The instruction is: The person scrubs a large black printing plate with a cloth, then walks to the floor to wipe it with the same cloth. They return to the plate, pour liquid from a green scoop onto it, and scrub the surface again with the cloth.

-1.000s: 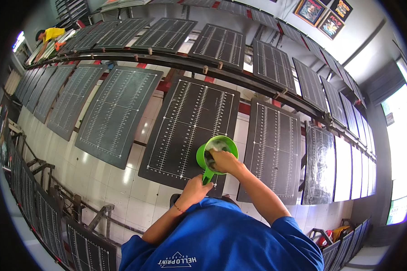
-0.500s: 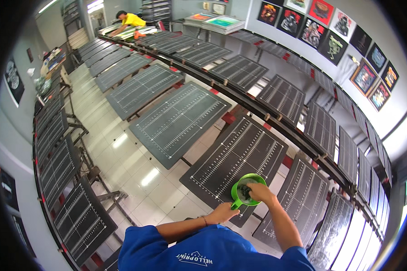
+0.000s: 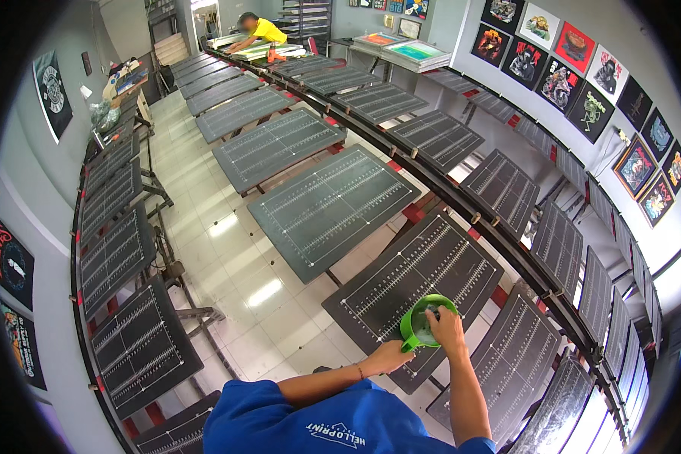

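My left hand (image 3: 388,358) is closed around the handle of a bright green plastic dipper (image 3: 408,328), which is over the near end of a black printing board (image 3: 408,276). Over the dipper's right side is my right hand (image 3: 448,331), its fingers bent down inside and closed at the tips. Something dark and small (image 3: 433,311) shows at those fingertips; its kind cannot be made out. Greyish, wet-looking contents (image 3: 424,331) lie in the dipper, partly covered by my fingers.
More black boards with white ruled marks (image 3: 333,208) line a long dark rail (image 3: 450,189). Another row of boards (image 3: 140,344) runs along the left wall. At the far end a person in yellow (image 3: 265,32) leans over pale frames. A board with a shiny surface (image 3: 552,401) is at lower right.
The whole view has swung, so the room sits farther right in the picture. My right hand has shifted within the dipper, and my left hand keeps its hold on the handle.
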Action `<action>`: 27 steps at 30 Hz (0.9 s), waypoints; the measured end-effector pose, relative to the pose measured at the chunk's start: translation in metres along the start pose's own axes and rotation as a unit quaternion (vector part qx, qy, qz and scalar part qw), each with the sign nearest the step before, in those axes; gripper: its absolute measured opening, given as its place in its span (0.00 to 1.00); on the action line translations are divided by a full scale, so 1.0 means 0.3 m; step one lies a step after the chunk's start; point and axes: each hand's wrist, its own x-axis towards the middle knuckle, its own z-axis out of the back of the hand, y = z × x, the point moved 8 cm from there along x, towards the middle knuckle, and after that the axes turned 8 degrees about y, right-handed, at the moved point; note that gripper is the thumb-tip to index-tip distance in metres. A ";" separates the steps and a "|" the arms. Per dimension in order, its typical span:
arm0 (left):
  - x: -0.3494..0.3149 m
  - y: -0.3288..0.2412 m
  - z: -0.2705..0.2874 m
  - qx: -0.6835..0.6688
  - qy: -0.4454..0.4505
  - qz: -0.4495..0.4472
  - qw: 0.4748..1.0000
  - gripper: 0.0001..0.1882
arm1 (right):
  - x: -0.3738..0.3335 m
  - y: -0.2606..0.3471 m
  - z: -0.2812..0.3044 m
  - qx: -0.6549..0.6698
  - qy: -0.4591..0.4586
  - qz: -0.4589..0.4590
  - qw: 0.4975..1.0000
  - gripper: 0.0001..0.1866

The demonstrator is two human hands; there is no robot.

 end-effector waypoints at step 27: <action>-0.038 0.307 0.349 -0.118 -0.267 0.041 0.955 0.19 | -0.689 -1.130 0.070 -0.024 -0.300 -0.335 0.893 0.26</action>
